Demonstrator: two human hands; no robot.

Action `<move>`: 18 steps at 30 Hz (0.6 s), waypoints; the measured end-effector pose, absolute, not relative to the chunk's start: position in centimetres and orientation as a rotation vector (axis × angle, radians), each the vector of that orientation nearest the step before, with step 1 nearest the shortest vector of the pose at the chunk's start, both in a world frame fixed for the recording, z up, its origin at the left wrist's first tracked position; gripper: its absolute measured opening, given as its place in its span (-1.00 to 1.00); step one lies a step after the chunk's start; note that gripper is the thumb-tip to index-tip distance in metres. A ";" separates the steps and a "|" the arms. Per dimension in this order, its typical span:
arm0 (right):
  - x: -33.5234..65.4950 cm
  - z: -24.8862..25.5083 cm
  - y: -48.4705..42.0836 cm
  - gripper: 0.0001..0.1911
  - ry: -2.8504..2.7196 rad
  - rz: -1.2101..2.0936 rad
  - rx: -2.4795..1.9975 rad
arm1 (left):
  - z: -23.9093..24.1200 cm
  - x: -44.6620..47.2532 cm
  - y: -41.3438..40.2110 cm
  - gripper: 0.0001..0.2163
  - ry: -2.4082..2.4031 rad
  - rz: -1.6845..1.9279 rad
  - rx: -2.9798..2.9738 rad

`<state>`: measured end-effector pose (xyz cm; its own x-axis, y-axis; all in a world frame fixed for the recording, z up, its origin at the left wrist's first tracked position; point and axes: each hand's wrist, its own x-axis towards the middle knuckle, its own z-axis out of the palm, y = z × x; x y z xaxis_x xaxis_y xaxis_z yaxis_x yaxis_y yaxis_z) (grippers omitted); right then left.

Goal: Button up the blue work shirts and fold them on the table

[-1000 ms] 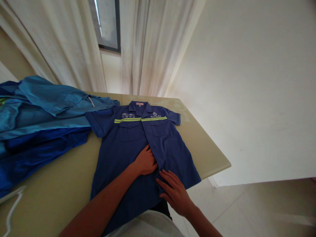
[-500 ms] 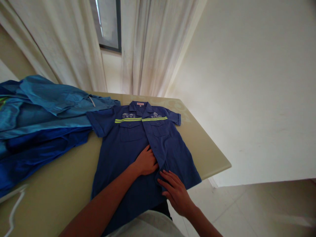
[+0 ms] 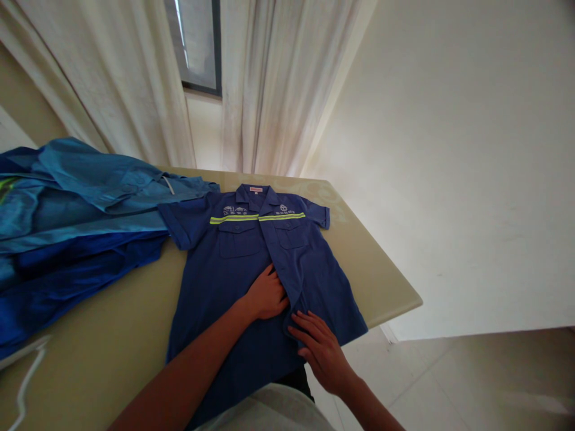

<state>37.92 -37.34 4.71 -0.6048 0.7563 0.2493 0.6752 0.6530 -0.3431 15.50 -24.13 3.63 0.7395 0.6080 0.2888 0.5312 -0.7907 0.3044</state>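
A dark blue short-sleeved work shirt (image 3: 242, 287) lies front up, collar away from me, with a yellow-green reflective stripe across the chest. My left hand (image 3: 268, 294) is at the middle of the front, its fingertips tucked at the edge of the button strip and partly hidden by it. Lower on the same front edge, my right hand (image 3: 321, 344) rests with its fingers stretched out and a little apart on the cloth. Between the hands the front edge is lifted in a small curl.
Under the shirt is a pale table (image 3: 117, 335) with a corner at the right. Light and dark blue garments (image 3: 90, 197) are heaped at the left. A white hanger (image 3: 29, 377) lies at the lower left. Curtains (image 3: 296, 72) and a white wall (image 3: 449, 179) stand beyond.
Almost nothing differs. My right hand has shifted very slightly, and the curl of the shirt's front edge beside it looks a little more raised.
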 end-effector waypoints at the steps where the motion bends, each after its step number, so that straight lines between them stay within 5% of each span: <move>1: 37.9 4.7 -37.4 -0.54 -2.498 0.301 -1.131 | 3.7 15.5 -24.1 -0.64 0.911 0.558 2.738; 18: 37.9 4.3 -37.5 -0.54 -2.490 0.301 -1.158 | 3.8 15.4 -24.2 -0.66 0.903 0.575 2.717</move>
<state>37.87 -37.49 4.26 -0.5900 0.7693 0.2451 0.6887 0.6379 -0.3447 15.42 -24.19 3.81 0.7348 0.6113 0.2939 0.5249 -0.7869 0.3245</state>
